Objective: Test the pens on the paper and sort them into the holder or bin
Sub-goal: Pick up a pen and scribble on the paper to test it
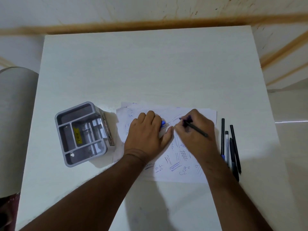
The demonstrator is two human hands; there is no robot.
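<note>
A white sheet of paper (pixel 168 174) covered in blue scribbles lies on the table. My right hand (pixel 195 130) grips a dark pen (pixel 198 129), its tip touching the paper near the sheet's top. My left hand (pixel 146 135) rests flat on the paper and holds a blue and clear pen cap (pixel 164 126) under its fingers. Several dark pens (pixel 231 147) lie side by side to the right of the paper. A grey compartmented holder (pixel 83 134) stands to the left of the paper, with no pens in it.
The white table (pixel 150 67) stretches far behind the paper. A grey rounded object (pixel 15 122) stands off the table's left edge. A tiled floor shows at the right.
</note>
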